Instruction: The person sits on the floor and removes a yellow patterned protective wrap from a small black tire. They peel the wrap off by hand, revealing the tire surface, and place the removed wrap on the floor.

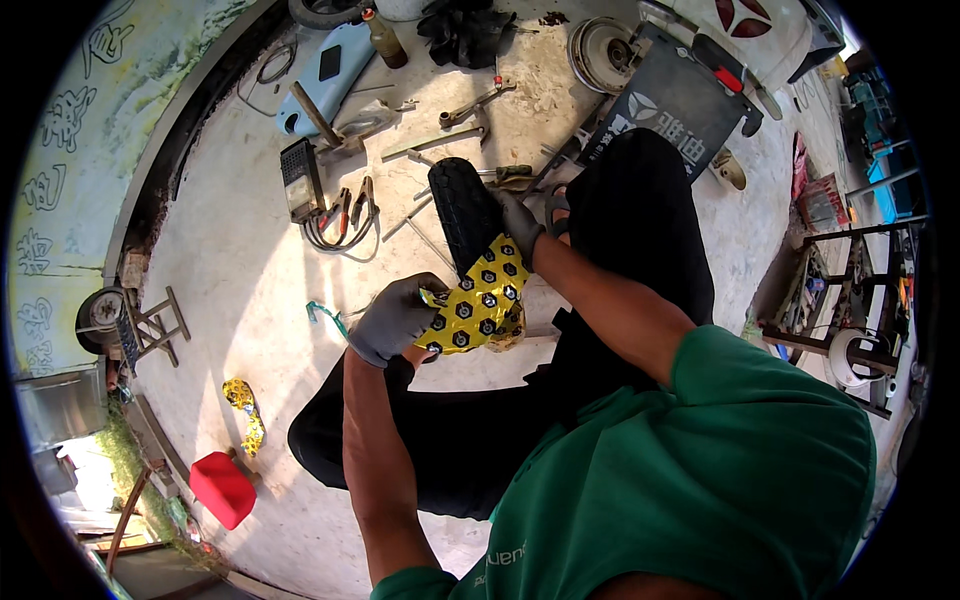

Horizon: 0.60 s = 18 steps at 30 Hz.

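In front of me stands a black tire [463, 205], its lower part still covered by shiny yellow wrapping [488, 300] printed with dark hexagons. My left hand [393, 318], in a grey glove, is closed on the wrapping's left edge. At the tire's right side my right hand [519, 224], also gloved, grips the tire where bare tread meets the wrapping; some of its fingers are hidden behind. A torn strip of the same yellow wrapping [243, 415] lies on the floor to the left. Near my left wrist is a thin green strip [326, 318].
Beyond the tire lie a hammer [318, 118], wrenches [478, 103] and a boxy device with clamp cables [300, 180]. A blue panel [328, 75] and a bottle [385, 42] are farther off. A scooter [660, 95] stands far right; a red container [224, 490] sits lower left.
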Each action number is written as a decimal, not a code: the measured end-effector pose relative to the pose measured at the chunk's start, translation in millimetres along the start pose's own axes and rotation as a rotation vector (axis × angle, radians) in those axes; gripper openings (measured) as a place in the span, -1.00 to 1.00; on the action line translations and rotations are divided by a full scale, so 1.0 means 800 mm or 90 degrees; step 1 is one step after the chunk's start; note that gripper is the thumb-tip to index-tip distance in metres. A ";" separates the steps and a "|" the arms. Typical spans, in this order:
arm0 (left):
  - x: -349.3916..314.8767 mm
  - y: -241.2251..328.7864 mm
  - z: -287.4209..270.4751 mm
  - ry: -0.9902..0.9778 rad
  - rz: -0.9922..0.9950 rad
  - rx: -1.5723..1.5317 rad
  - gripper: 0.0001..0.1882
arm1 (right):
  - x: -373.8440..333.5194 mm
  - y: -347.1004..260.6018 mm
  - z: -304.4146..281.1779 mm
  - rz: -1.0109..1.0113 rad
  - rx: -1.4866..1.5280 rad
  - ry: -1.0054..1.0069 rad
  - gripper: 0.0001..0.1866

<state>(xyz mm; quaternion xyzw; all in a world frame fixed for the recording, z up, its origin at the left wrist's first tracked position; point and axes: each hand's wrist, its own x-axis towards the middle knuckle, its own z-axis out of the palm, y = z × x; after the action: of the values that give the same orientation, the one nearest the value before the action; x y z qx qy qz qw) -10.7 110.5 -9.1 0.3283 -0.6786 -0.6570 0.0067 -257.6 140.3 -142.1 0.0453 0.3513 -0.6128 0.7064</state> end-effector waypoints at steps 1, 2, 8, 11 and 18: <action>0.003 0.000 0.010 -0.014 0.058 -0.029 -0.69 | -0.001 -0.002 0.003 -0.027 -0.043 0.049 -0.59; 0.007 -0.003 0.020 -0.002 0.058 -0.060 -0.69 | -0.013 0.001 0.019 -0.045 -0.066 0.039 -0.56; 0.049 -0.007 0.067 0.111 0.075 -0.401 -0.77 | -0.071 -0.011 0.055 -0.011 -0.087 0.012 -0.56; 0.055 -0.004 0.085 0.164 0.078 -0.338 -0.79 | -0.096 -0.009 0.054 0.014 -0.141 -0.023 -0.48; 0.046 0.009 0.080 0.260 0.097 -0.299 -0.84 | -0.150 -0.017 0.086 -0.117 -0.403 -0.016 -0.34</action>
<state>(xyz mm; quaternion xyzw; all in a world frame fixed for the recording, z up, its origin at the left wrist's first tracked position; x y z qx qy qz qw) -70.6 150.3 -26.8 0.3908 -0.5159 -0.7137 0.2677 -239.3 203.2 -19.0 -0.2158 0.5181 -0.5353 0.6313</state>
